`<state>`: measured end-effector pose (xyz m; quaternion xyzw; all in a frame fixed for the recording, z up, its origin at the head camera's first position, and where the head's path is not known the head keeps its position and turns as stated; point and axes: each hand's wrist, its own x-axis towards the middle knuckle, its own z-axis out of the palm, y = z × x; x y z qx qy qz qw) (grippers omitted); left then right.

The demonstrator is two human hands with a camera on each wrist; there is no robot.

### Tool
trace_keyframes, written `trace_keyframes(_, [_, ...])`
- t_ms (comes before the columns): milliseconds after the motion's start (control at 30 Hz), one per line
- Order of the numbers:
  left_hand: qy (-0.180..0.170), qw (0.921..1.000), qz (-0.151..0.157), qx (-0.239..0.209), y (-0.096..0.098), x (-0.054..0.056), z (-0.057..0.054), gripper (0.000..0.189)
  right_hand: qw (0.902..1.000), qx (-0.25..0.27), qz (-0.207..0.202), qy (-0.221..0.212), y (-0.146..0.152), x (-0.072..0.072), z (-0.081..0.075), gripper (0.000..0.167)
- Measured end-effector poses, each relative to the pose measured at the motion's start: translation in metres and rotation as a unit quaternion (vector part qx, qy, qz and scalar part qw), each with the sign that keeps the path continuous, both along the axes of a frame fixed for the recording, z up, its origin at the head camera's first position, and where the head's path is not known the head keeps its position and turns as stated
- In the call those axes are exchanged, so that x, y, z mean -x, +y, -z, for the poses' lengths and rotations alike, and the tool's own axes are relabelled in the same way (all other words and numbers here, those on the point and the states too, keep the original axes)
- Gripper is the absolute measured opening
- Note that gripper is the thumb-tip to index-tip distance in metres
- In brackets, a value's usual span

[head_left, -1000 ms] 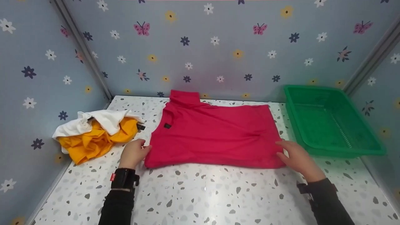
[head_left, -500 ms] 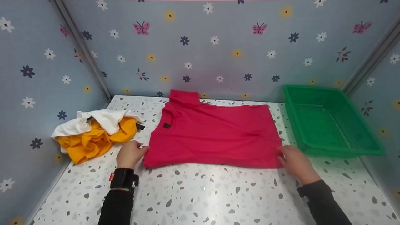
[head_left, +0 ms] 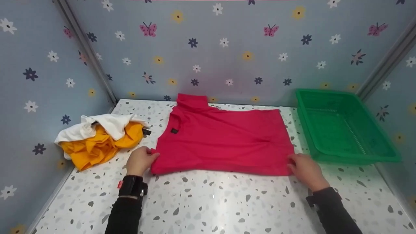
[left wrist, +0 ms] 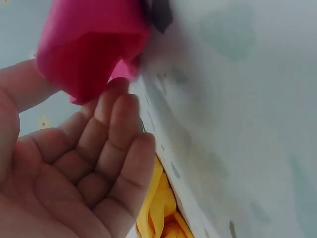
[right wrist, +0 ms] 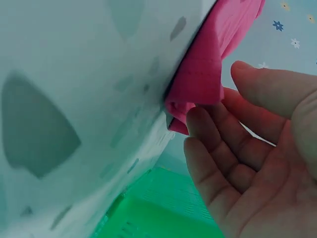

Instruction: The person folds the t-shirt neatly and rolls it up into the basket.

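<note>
Shirt [head_left: 224,143] lies flat; our left hand [head_left: 140,161] pinches one end, likely for control; whether our right hand [head_left: 308,171] grips, we cannot tell.

You have a bright pink-red shirt [head_left: 224,139] lying mostly flat, a bit wrinkly, just left of the green basket [head_left: 346,125]. Its bottom edge is nearest the basket. The end away from the basket has the neck hole [head_left: 175,121], a little black tag [head_left: 174,131] and a short sleeve [head_left: 192,100] poking out.
</note>
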<state>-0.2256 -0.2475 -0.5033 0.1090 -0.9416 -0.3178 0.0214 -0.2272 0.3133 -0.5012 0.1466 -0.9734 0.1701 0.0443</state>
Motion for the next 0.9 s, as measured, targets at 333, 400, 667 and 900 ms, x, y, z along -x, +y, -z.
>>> trace_keyframes(333, [0.092,0.9928,0.002,-0.077,0.006,0.003,-0.002,0.019,0.9991,0.033,0.024,-0.004,0.004,-0.012,-0.01,0.02])
trace_keyframes(400, [0.11,0.9898,0.013,-0.09,0.005,0.0,-0.006,0.017,0.9991,0.037,0.018,0.005,0.007,-0.017,-0.014,0.019])
trace_keyframes(667, [0.129,0.981,0.058,-0.133,-0.002,-0.017,-0.02,0.011,0.9972,0.041,-0.028,0.056,0.018,-0.041,-0.027,0.013])
trace_keyframes(900, [0.113,0.9752,0.124,-0.145,0.0,-0.032,-0.032,0.007,0.9936,0.045,-0.058,0.086,0.025,-0.055,-0.029,0.023])
